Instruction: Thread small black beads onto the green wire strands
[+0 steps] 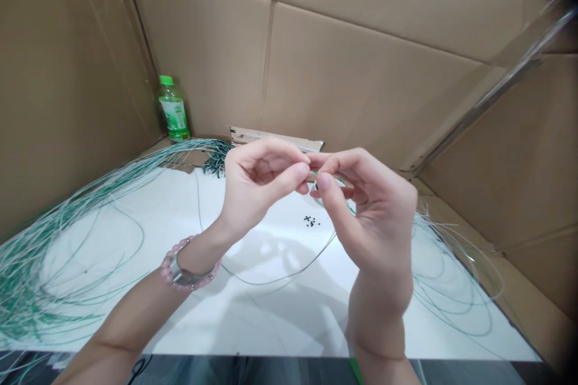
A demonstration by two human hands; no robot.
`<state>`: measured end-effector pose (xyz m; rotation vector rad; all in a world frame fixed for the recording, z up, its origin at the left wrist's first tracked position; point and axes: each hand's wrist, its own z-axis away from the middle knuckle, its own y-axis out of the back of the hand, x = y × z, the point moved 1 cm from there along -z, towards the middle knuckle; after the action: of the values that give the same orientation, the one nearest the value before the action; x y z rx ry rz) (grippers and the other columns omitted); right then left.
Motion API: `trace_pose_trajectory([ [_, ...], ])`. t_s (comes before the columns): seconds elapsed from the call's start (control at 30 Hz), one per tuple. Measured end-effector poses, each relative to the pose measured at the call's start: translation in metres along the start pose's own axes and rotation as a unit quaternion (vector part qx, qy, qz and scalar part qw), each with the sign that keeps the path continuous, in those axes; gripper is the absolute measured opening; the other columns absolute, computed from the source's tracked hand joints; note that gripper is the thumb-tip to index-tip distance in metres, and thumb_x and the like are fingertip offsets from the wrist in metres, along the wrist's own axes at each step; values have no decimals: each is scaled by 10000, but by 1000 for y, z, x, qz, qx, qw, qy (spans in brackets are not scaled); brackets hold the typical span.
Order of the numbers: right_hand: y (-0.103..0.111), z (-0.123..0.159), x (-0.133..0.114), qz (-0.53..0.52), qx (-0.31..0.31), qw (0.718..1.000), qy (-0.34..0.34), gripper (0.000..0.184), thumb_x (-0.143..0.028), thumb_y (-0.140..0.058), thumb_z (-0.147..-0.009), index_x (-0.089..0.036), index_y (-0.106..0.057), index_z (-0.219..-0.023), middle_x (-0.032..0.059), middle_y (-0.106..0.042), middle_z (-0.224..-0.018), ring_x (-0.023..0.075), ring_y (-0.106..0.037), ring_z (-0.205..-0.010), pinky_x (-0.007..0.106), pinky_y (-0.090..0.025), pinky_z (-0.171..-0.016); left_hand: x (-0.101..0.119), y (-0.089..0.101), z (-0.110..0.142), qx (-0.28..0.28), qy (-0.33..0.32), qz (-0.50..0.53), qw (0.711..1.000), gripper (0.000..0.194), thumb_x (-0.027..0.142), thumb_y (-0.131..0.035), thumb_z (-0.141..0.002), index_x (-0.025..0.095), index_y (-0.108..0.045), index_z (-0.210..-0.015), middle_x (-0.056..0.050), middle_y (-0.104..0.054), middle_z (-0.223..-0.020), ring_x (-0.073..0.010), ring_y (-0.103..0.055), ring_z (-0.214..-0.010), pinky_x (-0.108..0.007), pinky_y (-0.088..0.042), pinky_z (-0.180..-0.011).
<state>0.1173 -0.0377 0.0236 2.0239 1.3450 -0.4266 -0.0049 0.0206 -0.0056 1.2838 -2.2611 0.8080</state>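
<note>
My left hand (257, 183) and my right hand (365, 207) meet above the white table (253, 313), fingertips pinched together. Between them runs a thin green wire (280, 277) that loops down under my left wrist and back up to the right hand. My right thumb and forefinger pinch a small dark piece on the wire's end. A few tiny black beads (310, 221) lie on the table just below the hands. My left wrist wears a pink bead bracelet (185, 274).
A big bundle of green wires (49, 258) sweeps across the table's left side. More pale wires (456, 277) coil on the right. A green-capped bottle (173, 109) stands in the back left corner. Cardboard walls (370, 72) enclose the table.
</note>
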Motion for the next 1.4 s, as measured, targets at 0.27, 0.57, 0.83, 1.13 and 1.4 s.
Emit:
trace_pose_trajectory([
  [0.27, 7, -1, -4, 11, 18, 1000, 7, 89, -115, -565, -812, -195, -533, -790, 19, -686, -851, 162, -671, -907, 198, -579, -606, -3, -7, -3, -24, 97, 111, 989, 111, 323, -731, -702, 220, -693, -718, 39, -687, -647, -61, -622, -502, -177, -563, -550],
  [0.57, 7, 1, -3, 20, 8, 1000, 11, 86, -126, -568, -813, -208, -542, -809, 9, -686, -904, 149, -673, -881, 198, -596, -609, -4, -10, 1, -34, 142, 154, 977, 100, 322, -727, -706, 228, -695, -706, 54, -658, -593, -47, -610, -495, -158, -554, -553],
  [0.83, 9, 3, -1, 34, 0, 999, 17, 89, -133, -570, -813, -217, -543, -819, -1, -686, -875, 147, -680, -846, 195, -595, -604, -3, -10, -1, -29, 133, 126, 983, 121, 321, -754, -670, 216, -694, -672, 43, -656, -577, -60, -605, -475, -156, -547, -507],
  [1.13, 11, 4, -4, 58, -15, 998, 22, 84, -129, -564, -812, -209, -544, -797, -10, -679, -830, 123, -670, -764, 181, -590, -592, 4, 2, -2, -70, 60, 0, 996, 55, 233, -729, -708, 188, -699, -710, -3, -692, -674, -80, -611, -516, -178, -532, -491],
  [1.4, 11, 3, -3, 41, -21, 999, 12, 57, -177, -559, -833, -210, -537, -793, -9, -677, -793, 131, -677, -761, 184, -579, -565, 12, 6, -6, -60, 44, -55, 996, 79, 226, -752, -674, 165, -702, -679, -9, -673, -629, -89, -601, -489, -190, -513, -467],
])
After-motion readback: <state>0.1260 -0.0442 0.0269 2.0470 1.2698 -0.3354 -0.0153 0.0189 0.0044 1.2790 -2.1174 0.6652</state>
